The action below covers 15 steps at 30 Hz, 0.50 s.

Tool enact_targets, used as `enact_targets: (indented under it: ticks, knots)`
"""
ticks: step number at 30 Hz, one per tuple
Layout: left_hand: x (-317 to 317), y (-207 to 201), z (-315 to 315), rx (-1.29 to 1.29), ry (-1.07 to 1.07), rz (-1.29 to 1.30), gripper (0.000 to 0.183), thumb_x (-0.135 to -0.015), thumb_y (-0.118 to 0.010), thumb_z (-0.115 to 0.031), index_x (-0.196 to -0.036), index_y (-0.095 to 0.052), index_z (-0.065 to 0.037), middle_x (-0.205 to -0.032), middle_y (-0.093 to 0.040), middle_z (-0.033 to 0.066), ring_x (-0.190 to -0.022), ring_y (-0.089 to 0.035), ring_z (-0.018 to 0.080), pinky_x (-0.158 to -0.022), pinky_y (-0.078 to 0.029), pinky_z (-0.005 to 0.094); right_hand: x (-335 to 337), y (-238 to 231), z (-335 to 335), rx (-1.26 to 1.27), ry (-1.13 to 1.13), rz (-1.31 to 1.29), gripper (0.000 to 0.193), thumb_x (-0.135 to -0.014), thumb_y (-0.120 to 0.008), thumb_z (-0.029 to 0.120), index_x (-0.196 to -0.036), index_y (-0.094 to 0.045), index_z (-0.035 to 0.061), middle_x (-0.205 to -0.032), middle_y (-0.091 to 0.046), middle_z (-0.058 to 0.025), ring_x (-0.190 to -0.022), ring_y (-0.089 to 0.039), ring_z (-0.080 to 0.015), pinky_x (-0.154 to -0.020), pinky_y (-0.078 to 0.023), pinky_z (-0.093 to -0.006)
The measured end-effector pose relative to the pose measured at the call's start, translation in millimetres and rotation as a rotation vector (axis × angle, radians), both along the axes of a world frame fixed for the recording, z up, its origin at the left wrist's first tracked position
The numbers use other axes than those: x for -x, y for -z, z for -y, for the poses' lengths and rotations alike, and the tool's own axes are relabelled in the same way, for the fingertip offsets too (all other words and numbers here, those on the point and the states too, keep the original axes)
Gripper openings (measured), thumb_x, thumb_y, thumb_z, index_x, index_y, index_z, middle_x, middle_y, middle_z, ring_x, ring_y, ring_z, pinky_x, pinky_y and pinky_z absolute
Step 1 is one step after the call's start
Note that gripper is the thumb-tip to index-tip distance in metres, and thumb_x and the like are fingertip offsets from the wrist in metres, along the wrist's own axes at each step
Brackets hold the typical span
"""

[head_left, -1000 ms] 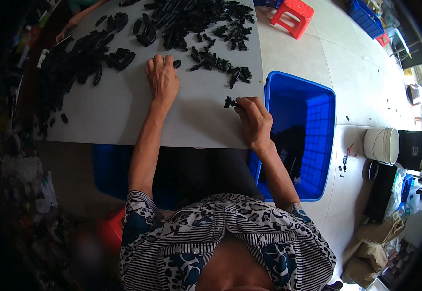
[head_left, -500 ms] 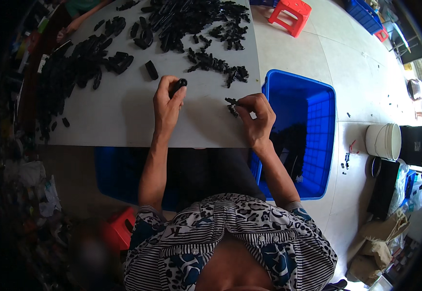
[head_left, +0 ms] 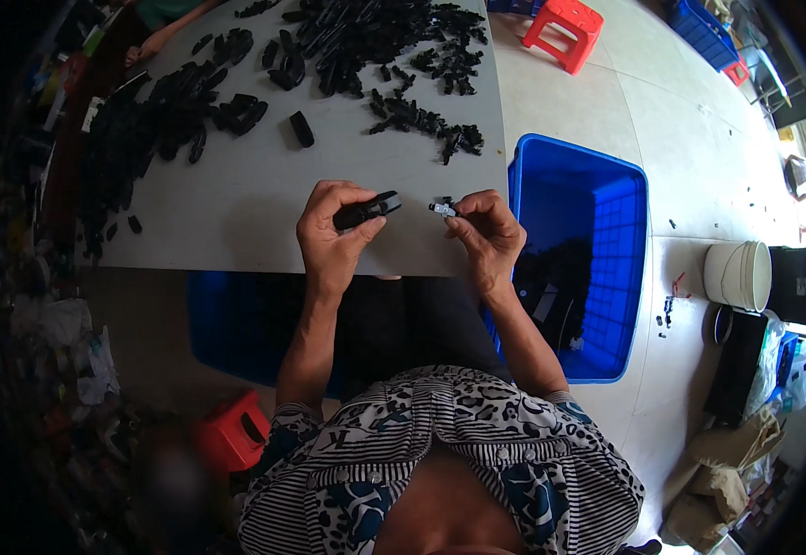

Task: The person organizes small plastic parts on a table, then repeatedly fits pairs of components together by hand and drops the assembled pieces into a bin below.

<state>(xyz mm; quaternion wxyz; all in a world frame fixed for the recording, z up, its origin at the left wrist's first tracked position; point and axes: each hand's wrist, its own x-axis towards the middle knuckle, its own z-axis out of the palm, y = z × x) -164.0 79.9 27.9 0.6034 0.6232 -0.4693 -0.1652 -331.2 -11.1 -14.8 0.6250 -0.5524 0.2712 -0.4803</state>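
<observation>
My left hand (head_left: 331, 228) is closed round an elongated black plastic casing (head_left: 366, 211), whose far end points to the right. Between thumb and fingers, my right hand (head_left: 488, 239) pinches a small black clip-like part (head_left: 443, 209) with a pale, shiny face. A short gap separates the two pieces, both just above the front of the grey table (head_left: 264, 217). Beyond my hands a single black casing (head_left: 302, 129) lies by itself. Farther back spreads a large heap of black casings (head_left: 352, 42), with a scatter of small black parts (head_left: 412, 116) on its right.
Another pile of black pieces (head_left: 158, 116) covers the table's left side. Right of the table stands a blue crate (head_left: 639, 268) with dark things inside. A red stool (head_left: 565, 35) and a white bucket (head_left: 738, 276) are on the floor. At the far left, another person's hand (head_left: 144, 48) shows.
My left hand has come nearer and tipped the casing from upright to pointing right. My right hand has turned the small part, so its pale face now shows. The view has shifted slightly.
</observation>
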Motion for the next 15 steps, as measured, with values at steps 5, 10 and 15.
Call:
enact_targets:
  ticks: [5,10,15]
  knots:
    - [4.1,-2.4,-2.2,-0.015,-0.043,0.007,0.031,-0.062,-0.071,0.010,-0.089,-0.065,-0.002,-0.093,-0.055,0.0063,-0.089,-0.056,0.0172,-0.080,-0.047,0.0276,-1.1,-0.3,-3.4,-0.026,-0.026,0.016,0.013,-0.079,-0.069,-0.003,-0.084,-0.058,-0.0017,-0.083,-0.056,-0.0034,-0.067,-0.058,-0.0092,-0.062,-0.048,-0.0219]
    - [7.1,-5.6,-2.3,-0.066,-0.082,0.132,0.030,-0.061,-0.071,0.011,-0.088,-0.065,-0.002,-0.090,-0.056,0.0066,-0.088,-0.056,0.0181,-0.078,-0.047,0.0283,-6.0,-3.4,-7.6,-0.080,-0.052,0.051,0.012,-0.079,-0.070,-0.002,-0.083,-0.058,-0.0016,-0.083,-0.056,-0.0036,-0.067,-0.058,-0.0096,-0.062,-0.048,-0.0220]
    - [8.0,-10.5,-5.4,-0.182,-0.091,0.181,0.029,-0.063,-0.071,0.011,-0.089,-0.067,-0.001,-0.090,-0.058,0.0065,-0.086,-0.057,0.0160,-0.076,-0.047,0.0260,-13.1,-5.2,-10.9,-0.061,-0.093,0.041,0.011,-0.079,-0.068,-0.003,-0.084,-0.059,-0.0016,-0.083,-0.057,-0.0045,-0.068,-0.059,-0.0101,-0.062,-0.049,-0.0223]
